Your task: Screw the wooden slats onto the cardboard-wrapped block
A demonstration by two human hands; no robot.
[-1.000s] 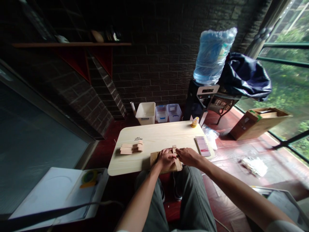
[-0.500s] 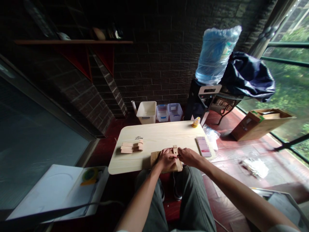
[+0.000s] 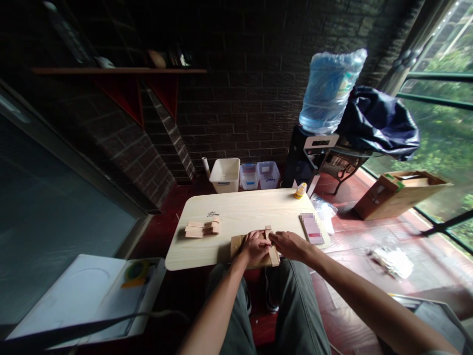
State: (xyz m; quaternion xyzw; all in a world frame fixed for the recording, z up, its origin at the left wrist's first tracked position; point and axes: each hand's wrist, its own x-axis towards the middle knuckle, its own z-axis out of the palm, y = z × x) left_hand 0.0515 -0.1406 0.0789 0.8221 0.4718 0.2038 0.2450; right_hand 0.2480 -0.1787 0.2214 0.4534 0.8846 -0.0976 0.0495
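A flat tan piece like cardboard or thin wood [image 3: 237,245] lies at the table's near edge, in front of my knees. Across its right part runs a narrow light wooden strip [image 3: 274,257] with its far end jutting out. My left hand [image 3: 256,247] lies over the flat piece, its fingers bent and their tips meeting at the strip. From the other side my right hand [image 3: 290,244] comes in with pinched fingers at the same spot. Whatever small thing is between the fingertips is hidden. Several wooden pieces [image 3: 201,229] and small dark metal parts [image 3: 213,214] lie on the left.
On the light wooden table [image 3: 244,207] stand a small yellow-capped bottle [image 3: 300,191] and, at the right edge, a phone-like flat object [image 3: 312,228]. Behind are plastic bins [image 3: 225,173] and a water dispenser [image 3: 301,158]. An open case [image 3: 129,301] lies at the lower left.
The view has tilted up slightly, so everything sits a little lower. Both hands stay at the strip with only small finger shifts.
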